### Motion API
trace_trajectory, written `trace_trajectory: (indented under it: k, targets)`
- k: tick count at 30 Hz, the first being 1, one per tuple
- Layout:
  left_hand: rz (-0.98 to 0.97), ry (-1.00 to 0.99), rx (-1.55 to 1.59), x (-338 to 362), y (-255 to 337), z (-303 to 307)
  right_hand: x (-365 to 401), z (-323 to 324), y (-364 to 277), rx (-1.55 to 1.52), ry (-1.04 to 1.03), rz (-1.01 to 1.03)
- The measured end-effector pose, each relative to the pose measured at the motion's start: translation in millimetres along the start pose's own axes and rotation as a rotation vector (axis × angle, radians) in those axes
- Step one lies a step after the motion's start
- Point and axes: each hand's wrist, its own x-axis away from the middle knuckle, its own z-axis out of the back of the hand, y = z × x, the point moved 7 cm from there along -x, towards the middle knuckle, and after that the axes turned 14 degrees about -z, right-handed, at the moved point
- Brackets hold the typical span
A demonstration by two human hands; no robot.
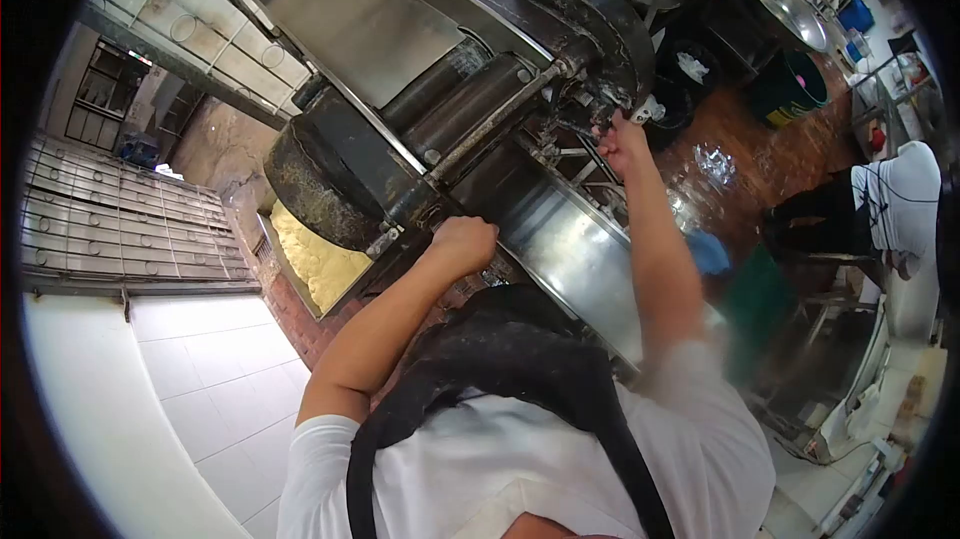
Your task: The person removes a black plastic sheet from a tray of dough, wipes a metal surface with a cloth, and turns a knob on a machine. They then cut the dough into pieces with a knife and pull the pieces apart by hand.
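A large dough roller machine stands in front of me, with dark rollers and a sloping metal feed tray. My left hand is closed in a fist at the near lower edge of the machine; what its fingers hold is hidden. My right hand reaches to the machine's right end, its fingers curled around a small dark part there that I cannot make out. Between my arms a smooth metal sheet slopes down towards me. No dough shows on the rollers.
A metal tray of yellow dough lies low at the left of the machine. A big black wheel cover rises at the right end. A dark green bin and a large metal bowl stand far right, where another person is.
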Motion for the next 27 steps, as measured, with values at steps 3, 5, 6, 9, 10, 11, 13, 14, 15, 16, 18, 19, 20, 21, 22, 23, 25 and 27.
trace_trajectory:
  k: [3,5,6,9,10,11,13,14,15,16,18,19,20,21,22,23,25,27]
  targets:
    - [-0.137,0.254,-0.062,16,-3,-15,65,-13,-6,0.574,0.291,0.489]
    - [-0.355,0.573,-0.114,42,-11,-28,92,-14,-13,0.993,0.591,1.019]
    - [-0.480,0.700,-0.166,56,-14,-34,109,-28,-14,1.019,0.525,1.119]
    - [-0.663,0.792,-0.193,78,-27,-48,113,-35,-8,1.131,0.488,1.263]
    - [-0.720,0.777,-0.176,78,-28,-50,108,-33,-9,1.127,0.489,1.241]
    - [-0.718,0.779,-0.180,75,-30,-53,103,-33,-10,1.124,0.485,1.220]
    - [-0.722,0.800,-0.189,73,-32,-57,104,-34,-8,1.108,0.509,1.266]
    - [-0.711,0.772,-0.249,70,-36,-61,105,-34,-7,1.094,0.539,1.307]
    - [-0.706,0.774,-0.248,71,-35,-57,106,-38,-7,1.096,0.534,1.307]
    - [-0.733,0.766,-0.216,73,-32,-54,109,-39,-6,1.088,0.556,1.309]
    - [-0.753,0.767,-0.180,76,-30,-48,113,-43,-5,1.087,0.568,1.316]
    - [-0.779,0.737,-0.195,77,-29,-47,111,-41,-6,1.025,0.534,1.261]
    - [-0.808,0.706,-0.213,76,-28,-45,108,-40,-9,0.961,0.502,1.207]
    - [-0.804,0.710,-0.214,74,-30,-43,105,-43,-13,0.962,0.497,1.210]
    - [-0.808,0.707,-0.215,72,-30,-42,96,-41,-18,0.988,0.565,1.124]
    - [-0.815,0.700,-0.214,69,-30,-41,88,-38,-22,1.012,0.635,1.033]
    - [-0.643,0.521,-0.083,41,-29,-33,44,-22,-32,0.976,0.648,0.886]
    - [-0.475,0.347,0.037,18,-21,-23,-15,8,-33,0.909,0.604,0.600]
